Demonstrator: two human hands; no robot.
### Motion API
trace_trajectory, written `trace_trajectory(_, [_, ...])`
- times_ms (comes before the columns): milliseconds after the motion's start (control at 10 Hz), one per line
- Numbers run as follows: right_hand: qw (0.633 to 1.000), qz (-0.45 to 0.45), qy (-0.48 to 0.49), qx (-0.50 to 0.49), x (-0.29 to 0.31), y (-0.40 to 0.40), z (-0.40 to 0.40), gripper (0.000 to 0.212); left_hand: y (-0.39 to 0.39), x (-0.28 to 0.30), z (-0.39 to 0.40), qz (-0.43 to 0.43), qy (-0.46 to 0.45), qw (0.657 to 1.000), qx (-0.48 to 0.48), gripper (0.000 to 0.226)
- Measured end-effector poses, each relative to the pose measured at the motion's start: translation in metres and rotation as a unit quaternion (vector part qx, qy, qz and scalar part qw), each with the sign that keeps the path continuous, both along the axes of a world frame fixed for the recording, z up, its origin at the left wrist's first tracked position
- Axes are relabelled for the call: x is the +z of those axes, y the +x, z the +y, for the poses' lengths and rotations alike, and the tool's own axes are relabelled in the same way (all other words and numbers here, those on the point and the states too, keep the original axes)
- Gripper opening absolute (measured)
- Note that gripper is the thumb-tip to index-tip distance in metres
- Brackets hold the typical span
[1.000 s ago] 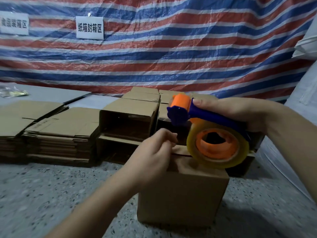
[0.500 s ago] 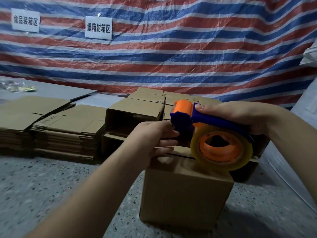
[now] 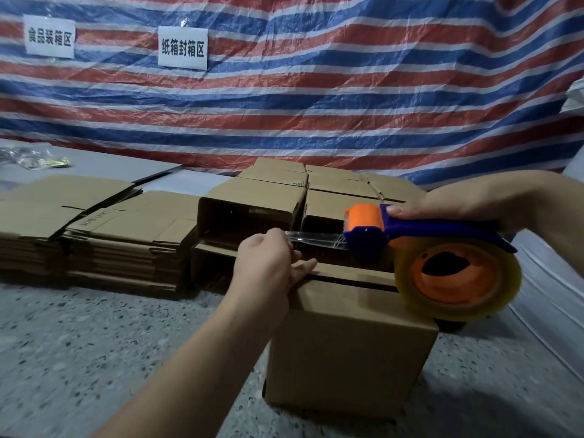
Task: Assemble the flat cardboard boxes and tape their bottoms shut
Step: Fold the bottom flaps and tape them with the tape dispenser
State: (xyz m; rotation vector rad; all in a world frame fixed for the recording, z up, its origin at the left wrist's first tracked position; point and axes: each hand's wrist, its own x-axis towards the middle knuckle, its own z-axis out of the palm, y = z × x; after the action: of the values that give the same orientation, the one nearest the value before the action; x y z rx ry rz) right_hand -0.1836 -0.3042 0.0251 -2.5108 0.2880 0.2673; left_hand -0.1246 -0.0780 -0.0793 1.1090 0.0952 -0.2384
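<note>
- Cardboard box (image 3: 347,343) stands on the speckled floor (image 3: 79,343) right in front of us, flaps folded flat on top; the seam (image 3: 350,281) between them shows as a dark slit with no tape across it yet
- our left hand (image 3: 268,267) pinches the free end of the clear tape (image 3: 316,241) between thumb and fingers, lower fingers resting on the box's near top edge; our right hand (image 3: 467,203) is clenched round the blue handle of the tape dispenser (image 3: 410,248), thumb laid along the top, roll (image 3: 458,279) hanging just above the box's right top edge
- the strip runs taut between the two hands, above the seam and not stuck down; we judge this box formed but unsealed
- behind it a cluster of assembled boxes (image 3: 252,200) lies finished, by the look of it; two stacks of flat boxes (image 3: 110,235) at left say plenty is left
- hard to make out: whether those boxes carry tape, since the clear film barely shows; the box's underside is hidden; the right arm is cut off by the frame edge; a crinkled packet (image 3: 34,158) far left is too small to identify
</note>
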Motion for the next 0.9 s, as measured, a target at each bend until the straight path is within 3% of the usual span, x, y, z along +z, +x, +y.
trace_trajectory(100, [1.0,0.004,-0.007,0.005,-0.003,0.004,0.003,0.039,0.005,-0.012,0.012,-0.066,-0.027,0.997,-0.015,0.022])
trace_trajectory(200, [1.0,0.014,-0.02,-0.001,-0.002,0.01,0.012,0.054,0.009,-0.023,0.036,-0.171,0.081,0.982,0.006,0.025])
trace_trajectory(300, [0.991,0.096,-0.085,-0.038,0.007,0.018,0.028,0.092,0.014,-0.037,0.047,-0.225,0.201,0.953,0.012,0.035])
trace_trajectory(400, [0.976,0.155,-0.146,-0.041,0.012,0.028,0.047,0.101,0.014,-0.051,0.051,-0.202,0.192,0.96,0.011,0.033])
trace_trajectory(600, [0.961,0.182,-0.198,-0.063,0.012,0.038,0.064,0.092,0.018,-0.07,0.048,-0.146,0.163,0.976,-0.003,0.027])
trace_trajectory(800, [0.963,0.17,-0.195,-0.074,0.009,0.034,0.069,0.088,0.011,-0.083,0.037,-0.128,0.177,0.976,-0.012,0.037])
trace_trajectory(900, [0.966,0.161,-0.187,-0.075,0.008,0.031,0.073,0.08,0.006,-0.088,0.031,-0.104,0.143,0.984,-0.036,0.046])
